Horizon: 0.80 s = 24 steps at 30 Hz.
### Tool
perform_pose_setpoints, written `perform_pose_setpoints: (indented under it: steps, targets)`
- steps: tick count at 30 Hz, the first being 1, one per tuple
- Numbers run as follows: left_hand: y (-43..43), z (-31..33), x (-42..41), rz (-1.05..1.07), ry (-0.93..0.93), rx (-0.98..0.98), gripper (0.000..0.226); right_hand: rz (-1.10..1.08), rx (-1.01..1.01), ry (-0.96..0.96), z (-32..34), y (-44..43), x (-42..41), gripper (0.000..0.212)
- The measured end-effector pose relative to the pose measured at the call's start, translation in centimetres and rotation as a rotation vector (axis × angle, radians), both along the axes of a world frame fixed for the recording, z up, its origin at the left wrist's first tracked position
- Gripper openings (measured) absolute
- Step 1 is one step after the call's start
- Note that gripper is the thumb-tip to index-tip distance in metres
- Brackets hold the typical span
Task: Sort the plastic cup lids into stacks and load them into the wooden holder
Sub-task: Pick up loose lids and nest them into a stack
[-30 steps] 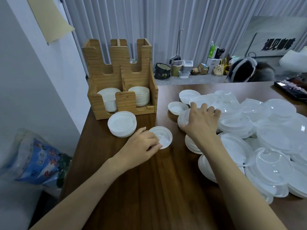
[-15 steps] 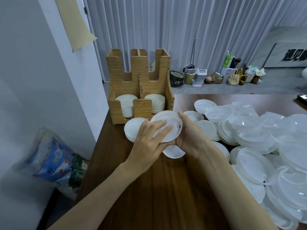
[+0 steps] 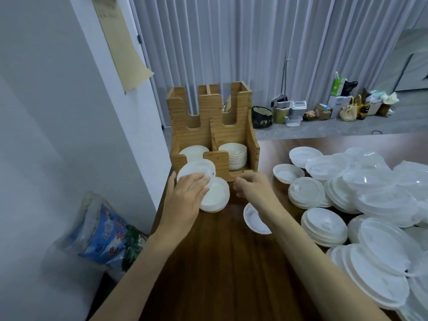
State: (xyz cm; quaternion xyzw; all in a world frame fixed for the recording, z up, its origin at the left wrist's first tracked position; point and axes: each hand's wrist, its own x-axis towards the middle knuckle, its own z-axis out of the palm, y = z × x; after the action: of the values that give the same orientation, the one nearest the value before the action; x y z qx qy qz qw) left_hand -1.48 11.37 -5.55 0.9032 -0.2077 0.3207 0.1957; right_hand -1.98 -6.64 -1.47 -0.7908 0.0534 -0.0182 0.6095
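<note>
Here, round plastic lid (image 3: 196,170), grained wooden holder (image 3: 225,133)

We had a single head-worn view, looking forward and down along the wooden table (image 3: 227,262) from its near end. The wooden holder (image 3: 212,133) stood centre frame, near the camera; our forearms entered from the bottom edge below it. Right of the holder the lens took in the lid pile (image 3: 361,195); beyond the holder, curtains (image 3: 231,42) and floor clutter.
</note>
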Motion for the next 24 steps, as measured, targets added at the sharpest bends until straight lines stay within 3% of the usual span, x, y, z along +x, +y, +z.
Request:
perform_pose_setpoints:
  steps: [3, 9, 18, 24]
  targets:
    - [-0.2, -0.9, -0.2, -0.08, 0.062, 0.126, 0.032, 0.048, -0.212, 0.005, -1.1, 0.6, 1.1, 0.022]
    - [-0.2, -1.4, 0.2, -0.133, 0.135, 0.149, 0.029, 0.152, -0.426, -0.105, -2.2, 0.9, 1.5, 0.025]
    - [-1.1, -0.9, 0.0, -0.098, 0.102, 0.184, 0.025, 0.162, -0.447, -0.134, -2.4, 0.9, 1.8, 0.023]
    - [-1.6, -0.7, 0.1, -0.064, -0.021, 0.279, 0.027, 0.157, -0.45, -0.111, -2.7, 1.5, 2.1, 0.026]
